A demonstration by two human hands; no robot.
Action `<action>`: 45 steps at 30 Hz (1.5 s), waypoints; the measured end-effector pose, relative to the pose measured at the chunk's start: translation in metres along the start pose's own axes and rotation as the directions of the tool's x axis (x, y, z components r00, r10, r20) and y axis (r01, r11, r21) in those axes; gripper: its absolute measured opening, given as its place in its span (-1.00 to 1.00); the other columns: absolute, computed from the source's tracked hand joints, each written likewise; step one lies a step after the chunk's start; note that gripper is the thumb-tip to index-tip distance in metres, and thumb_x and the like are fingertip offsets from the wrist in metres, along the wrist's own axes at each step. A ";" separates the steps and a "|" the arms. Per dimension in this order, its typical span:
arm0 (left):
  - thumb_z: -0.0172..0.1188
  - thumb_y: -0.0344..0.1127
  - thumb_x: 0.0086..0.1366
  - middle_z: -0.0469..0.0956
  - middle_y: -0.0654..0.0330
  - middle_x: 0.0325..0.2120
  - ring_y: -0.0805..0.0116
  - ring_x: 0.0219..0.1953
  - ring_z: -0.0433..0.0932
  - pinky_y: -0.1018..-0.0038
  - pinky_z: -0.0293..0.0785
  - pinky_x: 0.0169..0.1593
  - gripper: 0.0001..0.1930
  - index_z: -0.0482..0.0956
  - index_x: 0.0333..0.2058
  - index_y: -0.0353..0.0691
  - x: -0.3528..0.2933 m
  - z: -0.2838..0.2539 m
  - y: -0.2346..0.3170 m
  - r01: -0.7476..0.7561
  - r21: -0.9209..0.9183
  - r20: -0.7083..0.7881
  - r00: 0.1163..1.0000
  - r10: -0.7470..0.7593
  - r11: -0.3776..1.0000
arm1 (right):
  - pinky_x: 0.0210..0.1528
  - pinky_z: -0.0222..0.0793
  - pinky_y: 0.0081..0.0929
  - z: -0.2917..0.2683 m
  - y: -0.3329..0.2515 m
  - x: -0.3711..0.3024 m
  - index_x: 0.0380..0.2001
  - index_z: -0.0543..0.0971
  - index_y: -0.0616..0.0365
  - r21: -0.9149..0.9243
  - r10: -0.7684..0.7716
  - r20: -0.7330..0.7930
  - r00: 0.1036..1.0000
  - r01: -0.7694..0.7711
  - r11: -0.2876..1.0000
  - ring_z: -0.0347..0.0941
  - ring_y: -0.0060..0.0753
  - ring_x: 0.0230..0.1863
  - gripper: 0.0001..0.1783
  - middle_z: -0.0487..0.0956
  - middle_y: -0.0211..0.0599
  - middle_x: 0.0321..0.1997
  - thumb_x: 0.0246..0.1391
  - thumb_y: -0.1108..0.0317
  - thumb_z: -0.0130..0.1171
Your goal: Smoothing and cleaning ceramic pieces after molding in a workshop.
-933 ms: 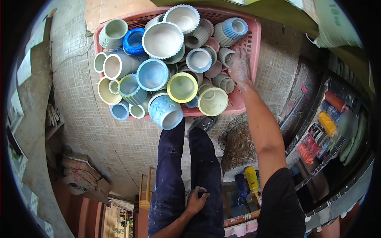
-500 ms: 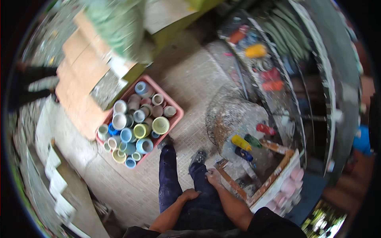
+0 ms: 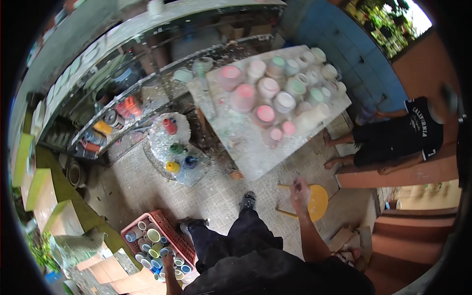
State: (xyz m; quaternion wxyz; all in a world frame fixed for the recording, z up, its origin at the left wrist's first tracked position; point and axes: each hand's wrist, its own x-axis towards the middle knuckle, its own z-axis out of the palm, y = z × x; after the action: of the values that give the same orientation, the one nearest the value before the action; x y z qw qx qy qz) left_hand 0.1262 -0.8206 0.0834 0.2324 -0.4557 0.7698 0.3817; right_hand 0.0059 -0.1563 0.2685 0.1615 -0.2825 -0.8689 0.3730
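My left hand (image 3: 168, 259) hangs low in front of me, overlapping the near side of a pink plastic crate (image 3: 179, 236); its fingers are too small and dark to read. Inside the crate are several painted cups (image 3: 154, 235) in blue, yellow and white. My right hand (image 3: 299, 195) is held out, slightly blurred, with loosely bent fingers and nothing visible in it. In the view it overlaps the edge of a yellow round stool (image 3: 318, 202). Ahead of me stands a white-stained table (image 3: 255, 157) bearing several white, pink and green pots (image 3: 268, 88).
A person in dark clothes (image 3: 393, 132) stands at the right by an orange ledge (image 3: 388, 169). Left of the table, a paint-splashed low surface (image 3: 164, 135) bears several paint bottles (image 3: 172, 167). Shelving (image 3: 142, 78) runs behind. Cardboard (image 3: 344, 241) lies at the lower right.
My view has swung to the right, bringing the pot table, stool and person into sight. The crate now lies at lower left. My hands have moved apart, away from my thighs.
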 end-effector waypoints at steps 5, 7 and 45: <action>0.08 -0.20 0.30 0.33 0.34 -0.72 0.59 -0.69 0.32 0.57 0.27 -0.60 -0.76 0.55 -0.45 -0.22 -0.131 0.078 0.197 -0.025 -0.279 0.403 0.904 0.141 0.960 | 0.09 0.31 -0.02 -0.068 -0.018 0.145 0.22 0.21 0.33 -0.008 -0.033 -0.349 0.936 0.032 0.999 0.34 0.13 0.11 -0.10 0.34 0.18 0.10 -0.12 0.25 0.44; 0.05 -0.26 0.33 0.38 0.31 -0.68 0.56 -0.67 0.34 0.55 0.29 -0.58 -0.78 0.58 -0.39 -0.26 -0.178 0.107 0.266 -0.244 -0.195 0.486 0.817 0.310 0.950 | 0.18 0.24 0.02 -0.070 -0.017 0.199 0.28 0.13 0.31 -0.097 -0.182 -0.317 0.931 0.159 0.983 0.29 0.19 0.16 0.00 0.32 0.18 0.14 -0.14 0.22 0.47; 0.29 -0.24 0.17 0.52 0.23 -0.45 0.50 -0.37 0.48 0.51 0.41 -0.31 -0.73 0.53 -0.31 -0.34 -0.455 0.426 0.702 -0.187 -0.538 0.576 0.630 0.520 0.822 | 0.12 0.36 -0.36 -0.150 -0.020 0.380 0.08 0.38 0.35 0.260 -0.125 0.962 0.241 -0.689 0.676 0.47 -0.30 0.04 -0.12 0.53 -0.17 0.02 -0.33 0.26 0.57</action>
State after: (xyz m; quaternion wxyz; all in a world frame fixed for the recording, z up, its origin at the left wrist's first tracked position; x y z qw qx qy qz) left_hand -0.2694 -0.0354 0.4126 0.3186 -0.1498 0.5940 0.7233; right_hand -0.2272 0.1481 0.4104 -0.3682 -0.0992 -0.5209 0.7637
